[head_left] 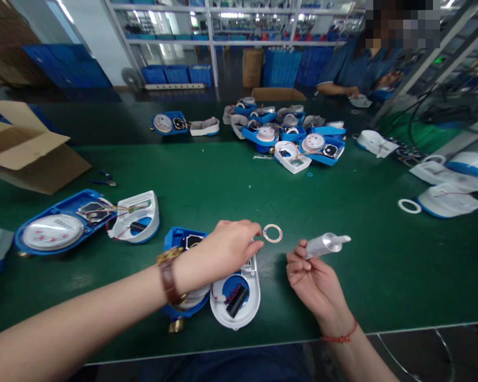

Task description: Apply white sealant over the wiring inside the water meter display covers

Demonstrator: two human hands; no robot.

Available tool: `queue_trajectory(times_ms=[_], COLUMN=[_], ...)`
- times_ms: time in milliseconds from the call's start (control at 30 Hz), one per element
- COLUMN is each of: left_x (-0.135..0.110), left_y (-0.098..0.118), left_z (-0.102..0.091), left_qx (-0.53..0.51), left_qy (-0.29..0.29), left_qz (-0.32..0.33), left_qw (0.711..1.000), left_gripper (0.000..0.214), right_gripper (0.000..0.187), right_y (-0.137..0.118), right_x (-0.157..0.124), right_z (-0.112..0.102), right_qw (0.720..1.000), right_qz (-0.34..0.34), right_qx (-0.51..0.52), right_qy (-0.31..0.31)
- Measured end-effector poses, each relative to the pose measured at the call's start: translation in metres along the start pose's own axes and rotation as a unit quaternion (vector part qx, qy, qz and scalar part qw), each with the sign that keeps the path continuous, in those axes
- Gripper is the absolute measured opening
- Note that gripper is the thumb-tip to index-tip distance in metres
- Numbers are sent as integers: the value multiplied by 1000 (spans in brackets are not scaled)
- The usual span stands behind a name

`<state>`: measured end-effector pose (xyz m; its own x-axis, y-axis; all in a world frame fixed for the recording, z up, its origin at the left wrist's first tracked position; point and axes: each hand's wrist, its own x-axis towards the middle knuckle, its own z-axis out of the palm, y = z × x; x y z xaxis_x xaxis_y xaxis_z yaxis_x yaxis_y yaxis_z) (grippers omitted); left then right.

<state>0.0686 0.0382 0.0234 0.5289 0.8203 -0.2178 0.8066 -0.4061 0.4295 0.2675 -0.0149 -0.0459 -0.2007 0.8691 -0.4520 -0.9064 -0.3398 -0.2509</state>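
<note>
My left hand reaches over an opened meter, thumb and forefinger apart, beside a pale flat ring on the table. I cannot tell whether a fingertip touches the ring. Below that hand lies the blue meter body with a brass fitting, partly hidden by the wrist. Its white cover rests inside up, showing a black cylinder with red wires. In my right hand is a clear syringe with a whitish nozzle pointing right, held by the fingers above the table.
Another opened meter and its cover lie to the left, with pliers and a cardboard box behind. Several meters crowd the far side. White covers and a white ring are right. A co-worker sits opposite.
</note>
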Motion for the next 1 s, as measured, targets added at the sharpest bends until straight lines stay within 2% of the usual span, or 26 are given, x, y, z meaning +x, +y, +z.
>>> queue_trajectory(times_ms=[67, 167, 233, 333, 433, 567, 600, 633, 667, 733, 833, 900, 1000], left_x=[35, 80, 99, 104, 81, 10, -12, -32, -52, -83, -103, -99, -75], left_y=[17, 28, 28, 22, 19, 21, 21, 20, 17, 9, -4, -8, -5], left_z=[9, 29, 39, 40, 19, -15, -17, -15, -11, 4, 26, 31, 27], left_qx=[30, 60, 62, 52, 35, 43, 60, 124, 163, 224, 243, 201, 161], left_qy=[-45, -63, -69, -75, -57, -18, -13, 19, 60, 91, 92, 94, 69], left_qz=[-42, -118, -111, -36, 65, 201, 241, 308, 336, 358, 345, 317, 246], left_qw=[998, 989, 990, 995, 996, 978, 969, 943, 926, 902, 902, 922, 953], left_gripper=[30, 34, 35, 32, 27, 15, 16, 19, 20, 14, 16, 20, 22], right_gripper=[24, 26, 26, 25, 25, 26, 26, 26, 25, 23, 20, 21, 21], right_y=[-7, -14, -17, -23, -27, -29, -28, -26, -24, -20, -12, -7, 0], right_x=[1, -1, -3, -4, -3, 1, 2, 4, 5, 8, 11, 12, 10], right_z=[3, 4, 2, -3, -7, -9, -9, -8, -8, -6, -3, 0, 5], right_qw=[1000, 999, 998, 998, 998, 998, 998, 998, 998, 999, 999, 1000, 1000], right_qz=[-24, -49, -58, -65, -66, -65, -64, -63, -61, -54, -36, -26, -16], right_qx=[0, -1, -4, -11, -15, -15, -13, -10, -7, -4, -6, -10, -19], right_qy=[-3, -8, -9, -10, -7, -7, -6, -5, -3, 2, 7, 6, 2])
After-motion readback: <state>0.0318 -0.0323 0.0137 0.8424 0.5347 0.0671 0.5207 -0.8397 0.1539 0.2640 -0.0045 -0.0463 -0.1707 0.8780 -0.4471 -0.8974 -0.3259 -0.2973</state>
